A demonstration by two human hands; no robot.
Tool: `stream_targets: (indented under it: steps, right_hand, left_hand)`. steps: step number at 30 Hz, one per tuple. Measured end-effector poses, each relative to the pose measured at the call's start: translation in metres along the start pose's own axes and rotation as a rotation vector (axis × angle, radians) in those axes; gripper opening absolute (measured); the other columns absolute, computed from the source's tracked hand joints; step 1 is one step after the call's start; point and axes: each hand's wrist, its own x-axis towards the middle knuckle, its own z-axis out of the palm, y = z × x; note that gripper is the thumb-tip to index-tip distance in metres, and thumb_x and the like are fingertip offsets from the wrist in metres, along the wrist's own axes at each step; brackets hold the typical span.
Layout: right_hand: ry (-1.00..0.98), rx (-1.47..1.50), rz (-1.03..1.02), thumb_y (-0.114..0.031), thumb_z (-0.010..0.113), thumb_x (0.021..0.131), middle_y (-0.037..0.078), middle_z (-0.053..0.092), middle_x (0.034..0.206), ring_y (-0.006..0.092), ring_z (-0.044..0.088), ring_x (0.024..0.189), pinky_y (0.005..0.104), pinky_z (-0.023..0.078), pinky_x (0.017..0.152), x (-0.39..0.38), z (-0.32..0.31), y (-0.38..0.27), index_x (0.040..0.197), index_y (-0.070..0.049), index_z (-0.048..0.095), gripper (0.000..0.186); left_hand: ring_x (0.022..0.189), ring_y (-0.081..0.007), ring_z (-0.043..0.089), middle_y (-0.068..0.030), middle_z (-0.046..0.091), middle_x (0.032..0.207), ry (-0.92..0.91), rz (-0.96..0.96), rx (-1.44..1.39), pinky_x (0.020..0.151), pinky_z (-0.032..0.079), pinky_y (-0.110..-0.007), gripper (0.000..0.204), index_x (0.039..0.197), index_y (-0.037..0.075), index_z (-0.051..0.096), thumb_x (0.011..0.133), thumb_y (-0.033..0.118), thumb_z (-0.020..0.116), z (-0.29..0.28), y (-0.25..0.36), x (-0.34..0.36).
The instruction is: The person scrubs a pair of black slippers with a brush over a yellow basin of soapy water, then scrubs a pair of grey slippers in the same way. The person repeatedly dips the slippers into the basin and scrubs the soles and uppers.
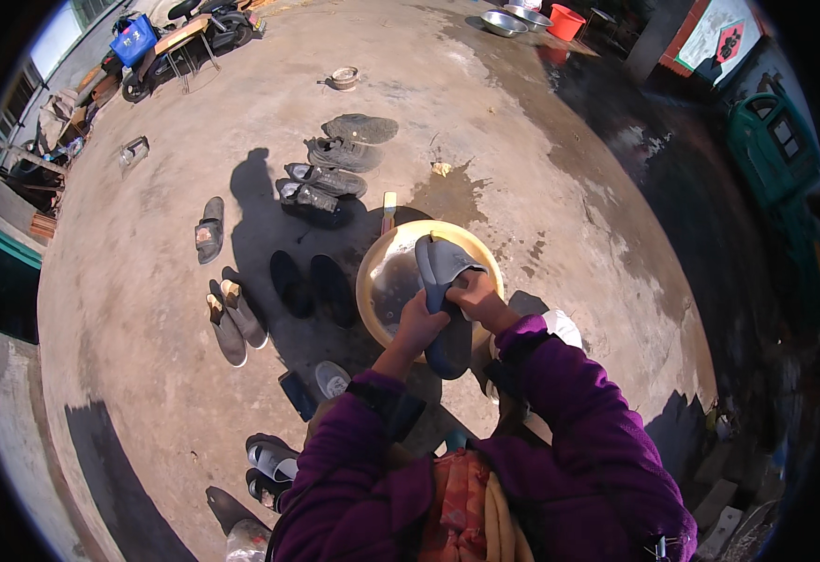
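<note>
Over the yellow basin (365,292) I hold a grey-blue slipper (448,354), its wide strap end tilted toward the far rim. My left hand (417,325) is closed around the slipper's left edge near the middle. Gripping the strap and right edge is my right hand (478,298), with some of its fingertips hidden inside the strap. Whitish, sudsy water (396,284) shows in the basin's left part. A brush with a pale and reddish handle (389,212) stands against the far rim.
Left of the basin lie dark shoes (333,290), grey slip-ons (227,332) and a single slipper (210,230). Several worn shoes (340,155) line up beyond. Metal bowls (504,23) and a red bucket (566,22) stand far off. A green vehicle (774,150) is at right.
</note>
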Motion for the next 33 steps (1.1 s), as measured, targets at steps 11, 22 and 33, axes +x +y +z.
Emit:
stream_targets:
  steps: [11,22,33]
  right_hand:
    - [0.044,0.058,0.058,-0.019,0.063,0.075,0.021,0.058,0.126,0.0224,0.057,0.116,0.0282,0.04,0.1,-0.001,-0.002,0.011,0.136,0.001,0.049,0.065]
    - [0.046,0.232,0.013,-0.003,0.06,0.078,0.009,0.057,0.126,0.0146,0.054,0.11,0.0279,0.041,0.095,-0.034,0.009,-0.005,0.135,0.003,0.047,0.059]
    - [-0.009,0.357,0.098,-0.005,0.058,0.08,0.005,0.057,0.124,0.012,0.054,0.107,0.0243,0.041,0.092,-0.05,0.027,0.007,0.139,0.001,0.044,0.061]
  left_hand:
    - [0.087,-0.0163,0.064,-0.0092,0.066,0.093,-0.03,-0.005,-0.094,0.079,0.051,-0.03,0.039,0.109,-0.001,0.059,0.071,0.004,0.066,0.013,-0.018,0.007]
    - [0.084,-0.0172,0.064,-0.0093,0.066,0.09,0.043,0.008,-0.067,0.075,0.051,-0.03,0.031,0.101,-0.001,0.059,0.071,0.006,0.066,0.0,-0.006,0.009]
    - [0.085,-0.0288,0.067,-0.0165,0.067,0.088,0.016,-0.08,-0.097,0.077,0.052,-0.037,0.033,0.1,0.0,0.059,0.07,0.011,0.068,-0.015,-0.013,0.011]
